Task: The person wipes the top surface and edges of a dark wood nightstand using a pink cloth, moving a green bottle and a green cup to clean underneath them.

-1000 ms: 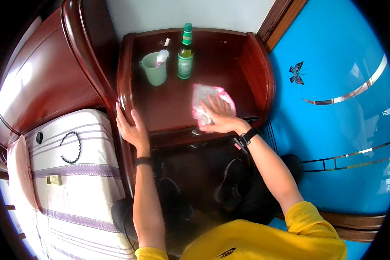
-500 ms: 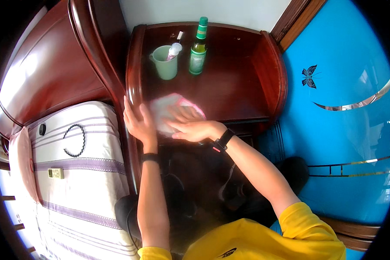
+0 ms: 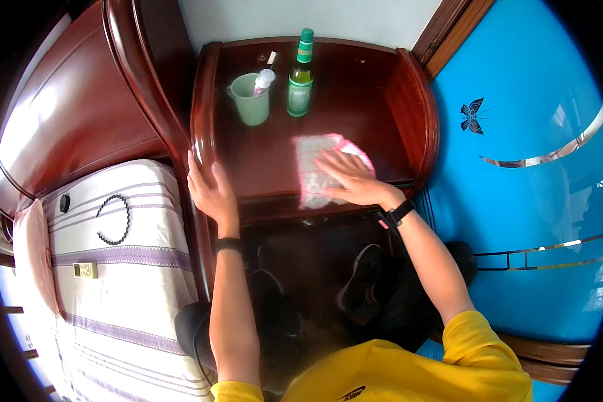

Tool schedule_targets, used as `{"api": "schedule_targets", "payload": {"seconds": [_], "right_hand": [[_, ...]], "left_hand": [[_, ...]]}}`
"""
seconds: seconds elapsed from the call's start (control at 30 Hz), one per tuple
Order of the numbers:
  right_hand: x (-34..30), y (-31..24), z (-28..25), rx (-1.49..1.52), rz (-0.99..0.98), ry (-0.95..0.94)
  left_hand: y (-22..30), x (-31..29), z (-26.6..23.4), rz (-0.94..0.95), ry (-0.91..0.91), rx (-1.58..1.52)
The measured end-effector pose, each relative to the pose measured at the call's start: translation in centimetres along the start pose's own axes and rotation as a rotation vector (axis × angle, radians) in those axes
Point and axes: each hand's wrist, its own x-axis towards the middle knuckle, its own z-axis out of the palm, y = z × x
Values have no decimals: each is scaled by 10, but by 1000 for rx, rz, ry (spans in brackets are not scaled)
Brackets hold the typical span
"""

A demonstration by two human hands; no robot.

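Note:
My right hand (image 3: 347,177) lies flat with spread fingers on a pale cleaning cloth (image 3: 309,161) that has a pink edge. The cloth is spread on the dark red wooden nightstand (image 3: 261,164), reaching its front edge. My left hand (image 3: 212,194) rests on the nightstand's left front side, fingers stretched out, with nothing held. Behind the hands stand a light green mug (image 3: 251,110), with a tube and a toothbrush (image 3: 272,60) in it, and a green bottle (image 3: 300,90) with a green cap.
To the left is a bed (image 3: 134,288) with a striped white cover. On it lie a black wavy headband (image 3: 128,218), a small remote control (image 3: 85,270) and a round black object (image 3: 64,203). A glossy blue panel (image 3: 529,201) rises on the right. My feet are below the nightstand's front.
My right hand has swept the cloth to the right across the nightstand top, away from my left hand. My left hand has stayed at the left side.

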Motion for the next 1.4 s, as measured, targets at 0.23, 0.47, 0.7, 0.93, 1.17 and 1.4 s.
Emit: {"api": "schedule_targets", "payload": {"seconds": [0.23,0.47,0.7,0.93,1.17,1.4], "right_hand": [[-12,0,-3,-199,43,11],[8,-26,-6,-242,125,-18],[47,-51,12,-176,81,56],[100,-95,37,-132,-82,282],[141,-123,57,-255,-139,390],[147,-136,64,-170,-69,426]], "left_hand": [[-6,1,1,26,35,5],[-7,0,-2,19,38,15],[2,0,-3,-46,-6,-10],[-5,4,-9,-67,-74,-131],[-2,9,-15,-148,-172,-297],[-13,10,-16,-112,-207,-249]]}}
